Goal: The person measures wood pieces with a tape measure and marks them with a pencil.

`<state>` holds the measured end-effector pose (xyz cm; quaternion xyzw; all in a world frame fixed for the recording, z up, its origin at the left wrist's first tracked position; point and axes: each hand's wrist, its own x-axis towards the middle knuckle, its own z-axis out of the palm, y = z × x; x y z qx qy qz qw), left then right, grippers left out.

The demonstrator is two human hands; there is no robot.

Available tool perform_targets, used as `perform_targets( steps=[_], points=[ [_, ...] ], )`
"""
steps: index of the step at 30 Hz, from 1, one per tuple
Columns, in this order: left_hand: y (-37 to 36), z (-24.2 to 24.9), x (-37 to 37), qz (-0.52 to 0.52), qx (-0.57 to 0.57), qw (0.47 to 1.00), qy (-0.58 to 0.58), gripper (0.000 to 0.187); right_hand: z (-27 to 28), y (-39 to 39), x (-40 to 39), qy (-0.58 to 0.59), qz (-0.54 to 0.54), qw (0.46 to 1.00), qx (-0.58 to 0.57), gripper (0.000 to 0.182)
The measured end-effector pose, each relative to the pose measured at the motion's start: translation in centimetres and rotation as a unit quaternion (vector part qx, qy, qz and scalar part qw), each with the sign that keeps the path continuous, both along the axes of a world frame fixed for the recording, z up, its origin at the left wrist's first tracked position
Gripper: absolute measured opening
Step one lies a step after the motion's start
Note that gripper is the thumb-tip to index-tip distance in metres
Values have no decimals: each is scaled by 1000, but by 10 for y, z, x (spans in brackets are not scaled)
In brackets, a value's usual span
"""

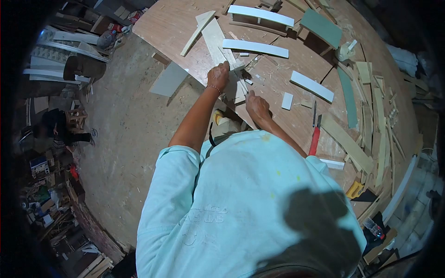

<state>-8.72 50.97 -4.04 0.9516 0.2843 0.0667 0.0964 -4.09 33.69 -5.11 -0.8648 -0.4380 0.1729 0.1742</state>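
Observation:
At the table's near edge, my left hand (219,76) is closed on the left end of a small wood piece (236,66), beside a long pale board (214,41). To its right, my right hand (257,107) is closed near the lower end of a thin strip (243,84); what its fingers hold is too small to make out. Wood shavings lie just beyond the hands. A white curved strip (256,48) lies above them, and a small white block (287,101) is right of my right hand.
The wooden table (162,28) also bears a red-handled tool (314,141), a yellow-handled saw (355,189), green panels (321,28) and piled wood strips at the right. A grey panel (168,79) juts out at the left edge. A person (58,127) is at the far left.

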Motion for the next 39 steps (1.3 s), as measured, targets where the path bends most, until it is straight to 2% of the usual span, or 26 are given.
perform_targets(
  steps=[3, 5, 12, 15, 17, 20, 26, 34, 39],
  points=[
    [-3, 0, -2, -2, 12, 1000, -8, 21, -9, 22, 6, -6, -6, 1000, 23, 25],
    [-6, 2, -2, 1, 13, 999, -33, 13, -1, 25, 7, 18, -16, 1000, 11, 28],
    [4, 4, -5, 2, -7, 999, -32, 16, 0, 27, 10, 92, -33, 995, -33, 33],
    [6, 11, -4, 27, -36, 999, -21, 19, 2, 27, 12, 70, -40, 997, -1, 32],
    [8, 15, -7, 39, -76, 996, 4, 22, 7, 27, 13, 101, -50, 993, -33, 36],
    [15, 5, -12, 51, -116, 991, -30, 25, 3, 28, 21, 115, -31, 993, -3, 37],
    [20, -4, -21, 74, -164, 978, -109, 25, 26, 28, 17, 88, -40, 993, 72, 37],
    [17, -2, -21, 90, -205, 964, -146, 27, 26, 24, 7, 37, -63, 996, 48, 35],
    [19, -4, -16, 102, -231, 957, -143, 28, 46, 23, 5, 28, -73, 992, 100, 31]
  ],
)
